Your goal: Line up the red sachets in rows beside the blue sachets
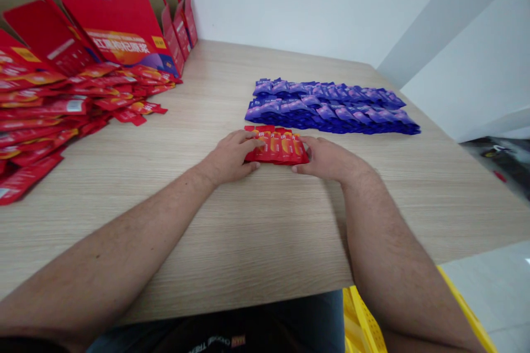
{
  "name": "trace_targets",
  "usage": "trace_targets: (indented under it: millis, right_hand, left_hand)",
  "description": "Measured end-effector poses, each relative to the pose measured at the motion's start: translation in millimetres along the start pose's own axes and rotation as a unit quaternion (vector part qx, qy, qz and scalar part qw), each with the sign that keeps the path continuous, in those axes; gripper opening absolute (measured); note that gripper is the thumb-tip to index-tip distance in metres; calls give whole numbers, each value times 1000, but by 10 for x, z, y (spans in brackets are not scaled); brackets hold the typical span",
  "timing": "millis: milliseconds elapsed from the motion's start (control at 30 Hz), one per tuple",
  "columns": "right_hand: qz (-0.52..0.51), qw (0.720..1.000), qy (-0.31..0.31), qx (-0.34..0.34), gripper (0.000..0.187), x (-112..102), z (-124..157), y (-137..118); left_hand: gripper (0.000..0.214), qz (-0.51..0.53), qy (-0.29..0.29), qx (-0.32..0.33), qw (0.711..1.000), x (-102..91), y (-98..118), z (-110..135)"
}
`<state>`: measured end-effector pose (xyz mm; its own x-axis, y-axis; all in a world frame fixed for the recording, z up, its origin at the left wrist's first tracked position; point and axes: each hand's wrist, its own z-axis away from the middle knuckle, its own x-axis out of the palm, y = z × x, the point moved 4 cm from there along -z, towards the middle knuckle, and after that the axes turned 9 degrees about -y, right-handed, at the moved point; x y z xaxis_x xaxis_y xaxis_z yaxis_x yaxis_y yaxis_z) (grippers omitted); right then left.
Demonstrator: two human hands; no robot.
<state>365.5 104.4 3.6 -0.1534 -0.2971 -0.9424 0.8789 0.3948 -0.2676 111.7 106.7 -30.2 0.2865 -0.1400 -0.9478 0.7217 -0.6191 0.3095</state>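
Note:
A short row of red sachets (275, 146) with orange print lies on the table in front of me, the packets overlapping side by side. My left hand (237, 155) grips the row's left end, fingers over the top and thumb at the near edge. Around the right end curls my right hand (325, 159), its thumb near the front corner. Just beyond the row lie two long rows of purple sachets (331, 113), overlapping in the same manner and reaching to the right.
A loose heap of red sachets (74, 105) covers the table's left side. Behind it stand open red cartons (120, 5) against the white wall. The wooden table (232, 242) ends close to my lap, and a yellow plastic crate (360, 320) sits below its right front edge.

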Motion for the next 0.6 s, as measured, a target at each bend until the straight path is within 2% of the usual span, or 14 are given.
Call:
trace_targets:
  millis: [67, 167, 267, 333, 400, 600]
  right_hand:
    - [-33, 999, -10, 14, 71, -52, 31, 31]
    - [-55, 994, 15, 90, 67, -140, 61, 134]
    - [-49, 985, 104, 131, 55, -241, 71, 209]
    - [-48, 975, 173, 130, 46, -298, 80, 208]
    - [-56, 966, 211, 139, 40, -323, 94, 182]
    - [-58, 956, 214, 193, 37, -310, 98, 78]
  left_hand:
    - [63, 10, 12, 7, 1000, -14, -2, 20]
    - [66, 23, 50, 2, 998, -68, 24, 52]
    - [56, 23, 94, -12, 995, -141, 101, 82]
    - [47, 18, 105, -16, 994, -174, 175, 107]
    - [40, 13, 106, -20, 994, -193, 240, 156]
    - [29, -1, 76, 6, 997, -235, 254, 534]
